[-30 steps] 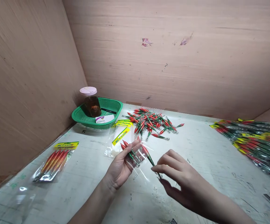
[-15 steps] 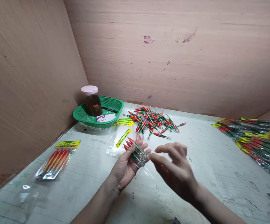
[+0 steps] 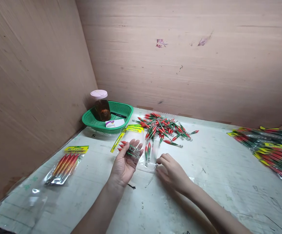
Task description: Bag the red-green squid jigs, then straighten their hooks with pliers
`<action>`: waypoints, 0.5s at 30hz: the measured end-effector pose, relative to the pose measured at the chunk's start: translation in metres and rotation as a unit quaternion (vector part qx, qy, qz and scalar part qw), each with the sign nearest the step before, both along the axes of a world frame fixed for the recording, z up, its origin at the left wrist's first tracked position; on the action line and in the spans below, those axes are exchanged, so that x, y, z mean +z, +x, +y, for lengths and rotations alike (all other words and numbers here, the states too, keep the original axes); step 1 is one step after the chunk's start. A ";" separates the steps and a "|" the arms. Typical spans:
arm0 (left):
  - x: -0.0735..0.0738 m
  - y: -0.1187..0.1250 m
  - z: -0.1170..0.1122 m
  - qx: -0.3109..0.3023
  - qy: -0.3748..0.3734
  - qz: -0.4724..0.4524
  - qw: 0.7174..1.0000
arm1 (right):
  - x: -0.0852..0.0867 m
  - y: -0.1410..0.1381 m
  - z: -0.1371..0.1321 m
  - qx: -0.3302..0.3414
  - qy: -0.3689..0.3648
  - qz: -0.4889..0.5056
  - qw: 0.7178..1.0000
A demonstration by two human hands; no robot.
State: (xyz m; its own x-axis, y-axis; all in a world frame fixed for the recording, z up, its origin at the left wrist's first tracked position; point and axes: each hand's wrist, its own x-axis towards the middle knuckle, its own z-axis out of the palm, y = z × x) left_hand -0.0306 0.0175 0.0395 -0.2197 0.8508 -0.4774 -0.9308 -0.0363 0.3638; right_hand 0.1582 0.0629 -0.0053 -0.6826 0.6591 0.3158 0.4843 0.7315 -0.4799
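Note:
In my left hand (image 3: 125, 164), palm up, lie several red-and-green fishing lures (image 3: 130, 150), their hooks toward the fingertips and the thumb over them. My right hand (image 3: 173, 172) is low over the table with its fingers bent together. Its fingertips touch something small and shiny by the edge of a clear plastic bag; I cannot make out what it is. Between the hands, two lures (image 3: 147, 152) lie side by side at that bag. Behind my left hand are clear packets with yellow labels (image 3: 134, 129). A heap of loose lures (image 3: 164, 125) lies farther back.
A green basket (image 3: 87, 123) at the back left holds a lidded drink cup (image 3: 103, 110), a card and a black pen. One filled lure packet (image 3: 64, 165) lies on the left. Filled packets (image 3: 274, 149) are stacked at right. Wooden walls (image 3: 179, 42) stand behind and left.
My left hand has moved left with its lures, away from my right hand. The right hand has lowered to the table, and two lures now show between the hands. The view has shifted slightly.

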 end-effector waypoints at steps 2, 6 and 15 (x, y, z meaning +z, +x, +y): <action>0.000 0.001 0.000 0.000 -0.007 0.002 1.000 | 0.021 0.021 -0.006 0.001 -0.030 0.016 0.999; 0.000 0.006 -0.002 -0.025 -0.010 0.006 1.000 | 0.073 0.070 -0.021 -0.013 -0.111 0.129 0.985; -0.007 0.021 -0.009 -0.119 -0.003 0.039 0.992 | 0.110 0.053 -0.045 0.128 -0.075 0.004 0.989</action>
State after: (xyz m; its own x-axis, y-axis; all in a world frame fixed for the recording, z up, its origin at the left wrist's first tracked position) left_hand -0.0095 0.0084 0.0329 -0.0493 0.8805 -0.4714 -0.8821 0.1830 0.4340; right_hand 0.2111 0.0180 0.1051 -0.8315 0.5043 0.2332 0.2877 0.7498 -0.5959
